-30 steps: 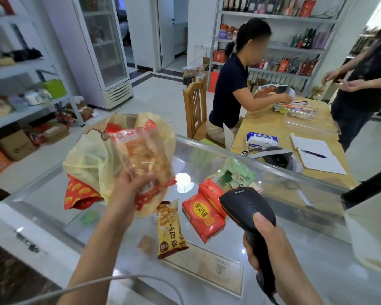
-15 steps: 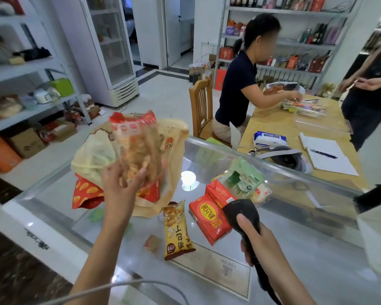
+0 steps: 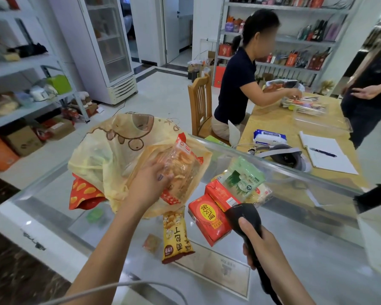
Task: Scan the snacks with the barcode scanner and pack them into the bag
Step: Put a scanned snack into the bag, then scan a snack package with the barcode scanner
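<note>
My left hand grips a clear cracker packet with red ends, held at the mouth of the yellow plastic bag on the glass counter. My right hand holds the black barcode scanner, its head low over the counter beside a red snack box. A second red pack, a green and white pack and a yellow popcorn pouch lie on the counter. A red and yellow pouch sticks out from under the bag.
The glass counter has a raised rim at the far side. Beyond it a wooden table carries papers, wipes and a clear tray. One person sits there on a wooden chair; another stands at right. Shelves line the left.
My left hand has lowered the cracker packet from up in the air down to the bag's mouth. My right hand has dropped the scanner lower, toward the red box.
</note>
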